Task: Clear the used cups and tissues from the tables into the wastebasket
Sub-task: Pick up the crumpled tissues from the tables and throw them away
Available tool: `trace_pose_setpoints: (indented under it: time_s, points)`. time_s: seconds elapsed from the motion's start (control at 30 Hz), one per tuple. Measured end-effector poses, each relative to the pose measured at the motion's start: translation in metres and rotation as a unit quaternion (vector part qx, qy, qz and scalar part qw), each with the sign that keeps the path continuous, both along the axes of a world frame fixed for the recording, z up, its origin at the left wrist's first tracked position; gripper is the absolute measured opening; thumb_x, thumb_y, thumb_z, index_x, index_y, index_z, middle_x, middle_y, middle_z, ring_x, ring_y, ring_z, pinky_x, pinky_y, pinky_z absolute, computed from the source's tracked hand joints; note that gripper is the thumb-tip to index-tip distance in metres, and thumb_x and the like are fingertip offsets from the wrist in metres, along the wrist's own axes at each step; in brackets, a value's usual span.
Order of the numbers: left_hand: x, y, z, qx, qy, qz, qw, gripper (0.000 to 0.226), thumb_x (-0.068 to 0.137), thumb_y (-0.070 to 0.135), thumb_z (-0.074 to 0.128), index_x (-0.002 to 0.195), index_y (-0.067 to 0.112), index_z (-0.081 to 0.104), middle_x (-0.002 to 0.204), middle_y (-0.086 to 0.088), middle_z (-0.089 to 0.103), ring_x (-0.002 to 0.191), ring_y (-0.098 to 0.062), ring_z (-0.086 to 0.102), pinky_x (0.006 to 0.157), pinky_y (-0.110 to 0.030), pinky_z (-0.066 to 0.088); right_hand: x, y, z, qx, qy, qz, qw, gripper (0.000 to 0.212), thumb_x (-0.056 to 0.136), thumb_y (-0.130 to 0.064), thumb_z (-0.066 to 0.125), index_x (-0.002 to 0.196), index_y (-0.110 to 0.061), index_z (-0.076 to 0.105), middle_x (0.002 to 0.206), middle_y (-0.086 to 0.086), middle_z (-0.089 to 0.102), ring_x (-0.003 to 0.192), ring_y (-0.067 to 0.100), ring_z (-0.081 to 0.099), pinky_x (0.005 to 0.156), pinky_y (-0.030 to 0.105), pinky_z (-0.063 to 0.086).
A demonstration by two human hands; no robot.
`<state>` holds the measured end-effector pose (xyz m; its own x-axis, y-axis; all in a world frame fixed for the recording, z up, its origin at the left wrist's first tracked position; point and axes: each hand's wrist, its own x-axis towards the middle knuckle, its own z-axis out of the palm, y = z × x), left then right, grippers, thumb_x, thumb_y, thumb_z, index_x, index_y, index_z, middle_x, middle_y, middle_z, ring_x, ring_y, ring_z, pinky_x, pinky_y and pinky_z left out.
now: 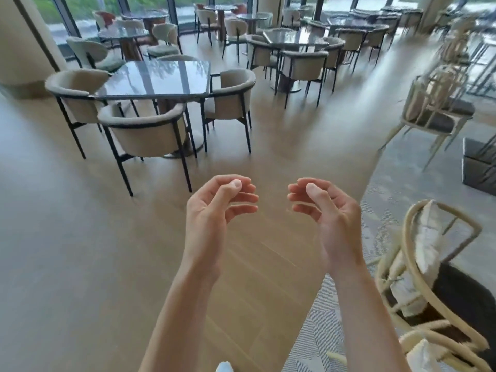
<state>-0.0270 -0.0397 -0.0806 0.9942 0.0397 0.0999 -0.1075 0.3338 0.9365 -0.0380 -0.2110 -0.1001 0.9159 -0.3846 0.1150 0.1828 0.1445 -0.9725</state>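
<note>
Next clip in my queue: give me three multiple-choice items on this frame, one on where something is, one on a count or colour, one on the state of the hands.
1. Where is the nearest dark glass table relative to the hands?
A. ahead and to the left
B. directly under them
C. ahead and to the right

2. How many beige chairs with full backs in view stand around that table?
A. one
B. three
C. six

3. What are the left hand and right hand doing?
A. each grips a cup
B. both hold nothing, fingers loosely curled
C. both press flat on the tabletop

Answers:
1 A, the table sits upper left over the wooden floor.
2 B, one each at its left, front and right.
3 B, both palms are empty in mid-air.
</note>
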Motion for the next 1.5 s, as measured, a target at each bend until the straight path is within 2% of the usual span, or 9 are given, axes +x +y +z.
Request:
trace_pose_setpoints:
  time_s: [0.13,0.27,0.37,0.67,0.77,0.93,1.03,1.17,1.5]
  points:
    - [0.094,-0.044,0.009,0.012,0.002,-0.068,0.998,0.024,0.098,0.004,0.054,0.085,0.01,0.074,0.087,-0.014,0.071,0.079,-0.026,0.069,0.073,-0.037,0.056,0.069,-0.039,0.017,-0.002,-0.02,-0.077,0.997,0.02,0.101,-0.002,0.054,0.096,-0.006,0.073,0.092,0.013,0.078,0.083,0.026,0.072,0.073,0.03,0.058]
    - [0.175,-0.102,0.005,0.021,0.005,-0.129,0.991,0.017,0.087,0.015,0.059,0.081,0.013,0.075,0.088,-0.009,0.071,0.078,-0.024,0.069,0.071,-0.035,0.057,0.126,-0.091,0.009,0.02,-0.015,-0.139,0.99,0.02,0.1,-0.002,0.055,0.095,-0.007,0.074,0.091,0.013,0.077,0.082,0.025,0.071,0.072,0.028,0.057]
    - [0.237,-0.148,-0.006,0.047,0.005,-0.152,0.987,0.015,0.09,0.012,0.059,0.086,0.009,0.073,0.09,-0.008,0.071,0.08,-0.024,0.069,0.072,-0.035,0.057,0.177,-0.133,-0.007,0.021,-0.005,-0.168,0.985,0.019,0.1,-0.002,0.055,0.095,-0.006,0.073,0.09,0.012,0.077,0.081,0.025,0.071,0.071,0.027,0.057]
    - [0.443,-0.299,0.006,0.055,0.009,-0.156,0.986,0.022,0.098,0.002,0.054,0.085,0.006,0.071,0.089,-0.009,0.07,0.08,-0.024,0.069,0.073,-0.037,0.056,0.385,-0.29,0.01,0.015,-0.02,-0.155,0.988,0.019,0.101,-0.003,0.055,0.095,-0.005,0.074,0.093,0.015,0.077,0.08,0.025,0.071,0.071,0.028,0.057]
    - [0.507,-0.344,0.021,0.031,-0.012,-0.142,0.989,0.017,0.092,0.007,0.059,0.082,0.009,0.072,0.087,-0.007,0.071,0.079,-0.024,0.069,0.07,-0.035,0.057,0.447,-0.335,0.025,0.005,-0.034,-0.146,0.989,0.02,0.101,-0.004,0.055,0.095,-0.006,0.074,0.092,0.014,0.077,0.081,0.025,0.071,0.071,0.027,0.056]
    - [0.598,-0.406,0.005,0.021,0.019,-0.15,0.988,0.014,0.086,0.013,0.061,0.08,0.011,0.073,0.089,-0.009,0.071,0.079,-0.024,0.07,0.069,-0.035,0.058,0.537,-0.391,0.009,0.004,-0.009,-0.128,0.992,0.019,0.101,-0.002,0.054,0.096,-0.002,0.073,0.091,0.014,0.077,0.08,0.024,0.071,0.071,0.028,0.057]
    - [0.664,-0.445,-0.015,0.027,0.04,-0.155,0.987,0.022,0.097,0.001,0.055,0.082,0.007,0.071,0.089,-0.009,0.071,0.078,-0.024,0.069,0.069,-0.035,0.058,0.598,-0.428,-0.007,-0.002,0.009,-0.143,0.99,0.017,0.1,-0.006,0.057,0.096,-0.003,0.073,0.092,0.014,0.077,0.08,0.024,0.071,0.07,0.027,0.056]
    - [0.77,-0.507,-0.031,0.016,0.052,-0.183,0.982,0.024,0.098,0.0,0.053,0.083,0.006,0.071,0.089,-0.009,0.07,0.079,-0.024,0.068,0.067,-0.034,0.057,0.694,-0.486,-0.018,-0.002,0.023,-0.18,0.983,0.018,0.101,-0.004,0.055,0.096,-0.003,0.073,0.09,0.013,0.077,0.079,0.024,0.07,0.071,0.028,0.057]
    - [1.012,-0.667,0.008,0.017,0.03,-0.274,0.961,0.023,0.098,0.002,0.052,0.085,0.005,0.071,0.09,-0.009,0.069,0.081,-0.025,0.068,0.069,-0.035,0.057,0.917,-0.618,0.017,-0.003,0.009,-0.248,0.969,0.019,0.101,-0.003,0.055,0.095,-0.005,0.073,0.09,0.012,0.077,0.079,0.024,0.069,0.075,0.033,0.056]
